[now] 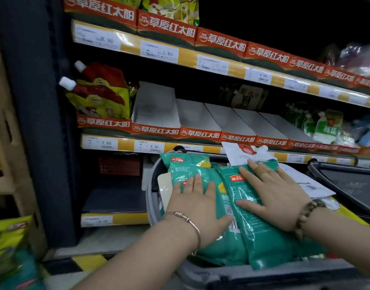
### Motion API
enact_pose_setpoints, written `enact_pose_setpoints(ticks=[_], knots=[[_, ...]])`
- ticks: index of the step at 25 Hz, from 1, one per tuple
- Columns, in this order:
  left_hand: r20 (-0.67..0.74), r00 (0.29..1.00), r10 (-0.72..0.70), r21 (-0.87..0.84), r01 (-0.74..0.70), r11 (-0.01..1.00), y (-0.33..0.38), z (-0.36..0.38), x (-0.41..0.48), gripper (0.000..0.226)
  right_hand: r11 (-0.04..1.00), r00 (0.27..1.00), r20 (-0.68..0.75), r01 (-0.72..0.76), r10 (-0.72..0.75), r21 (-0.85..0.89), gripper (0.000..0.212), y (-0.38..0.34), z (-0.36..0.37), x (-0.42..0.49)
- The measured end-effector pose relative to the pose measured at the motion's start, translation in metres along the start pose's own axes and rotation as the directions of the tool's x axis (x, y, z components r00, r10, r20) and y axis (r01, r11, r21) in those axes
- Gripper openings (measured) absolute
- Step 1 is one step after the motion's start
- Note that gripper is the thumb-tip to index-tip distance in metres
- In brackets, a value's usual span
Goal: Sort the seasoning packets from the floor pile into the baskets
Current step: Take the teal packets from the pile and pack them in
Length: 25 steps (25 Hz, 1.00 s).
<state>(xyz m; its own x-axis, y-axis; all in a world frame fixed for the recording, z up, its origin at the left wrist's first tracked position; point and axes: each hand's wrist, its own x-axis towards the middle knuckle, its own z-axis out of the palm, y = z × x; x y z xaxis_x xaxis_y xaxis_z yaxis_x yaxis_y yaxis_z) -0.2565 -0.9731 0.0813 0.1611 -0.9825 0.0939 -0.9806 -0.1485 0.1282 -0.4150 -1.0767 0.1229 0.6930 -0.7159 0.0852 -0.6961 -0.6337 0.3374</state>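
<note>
Head view. Looks down on a grey plastic shopping basket (152, 206) at centre, close to a shop shelf.

Presses left hand (197, 208) flat on a teal plastic seasoning packet (186, 170) on top of the basket's load. Fingers straight and slightly spread, grasping nothing.

Lays right hand (278, 197) flat on a second teal plastic seasoning packet (263, 237), just right of the first and overlapping it. Fingers also straight, thumb out to the left, no grasp.

Wears a thin metal bangle (188, 220) on the left wrist and a brown bead bracelet (305, 214) on the right wrist.

Finds both teal packets in the grey basket, long sides running near to far, near ends reaching the near rim.

Shows a white packet with a red label (242, 153) just beyond the right fingertips, and flat white printed packets (305, 183) right of the right hand.

Catches a dark second basket (347, 185) at far right, apart from both hands.

Beyond the basket:
- shelf rows with yellow price strips (188, 57)
- orange-red cardboard display trays (198, 132), white inner walls showing
- yellow-and-red spouted pouches (100, 95) in the left tray
- a green-and-white spouted pouch (328, 128) at right

At near left, blurred yellow-green packets (8, 237). Cannot tell what lies under them.
</note>
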Motion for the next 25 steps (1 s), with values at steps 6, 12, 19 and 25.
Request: enact_pose_setpoints(ticks=[6, 12, 19, 25], knots=[[-0.302, 0.950, -0.075, -0.100, 0.046, 0.994, -0.080, -0.033, -0.079, 0.060, 0.977, 0.969, -0.178, 0.191, -0.172, 0.096, 0.079, -0.094, -0.048, 0.008], [-0.385, 0.849, -0.362, -0.170, 0.321, 0.932, -0.179, -0.033, -0.215, 0.051, 0.806, 0.777, -0.290, 0.591, -0.559, 0.028, 0.079, -0.268, -0.070, -0.001], [-0.321, 0.659, -0.680, -0.203, 0.654, 0.729, -0.244, 0.026, -0.363, 0.050, 0.583, 0.569, -0.213, 0.813, -0.794, -0.002, 0.067, -0.441, -0.037, -0.025], [-0.134, 0.443, -0.886, -0.249, 0.851, 0.463, -0.271, 0.110, -0.451, 0.051, 0.481, 0.484, -0.028, 0.873, -0.874, 0.081, 0.066, -0.536, 0.011, -0.050]])
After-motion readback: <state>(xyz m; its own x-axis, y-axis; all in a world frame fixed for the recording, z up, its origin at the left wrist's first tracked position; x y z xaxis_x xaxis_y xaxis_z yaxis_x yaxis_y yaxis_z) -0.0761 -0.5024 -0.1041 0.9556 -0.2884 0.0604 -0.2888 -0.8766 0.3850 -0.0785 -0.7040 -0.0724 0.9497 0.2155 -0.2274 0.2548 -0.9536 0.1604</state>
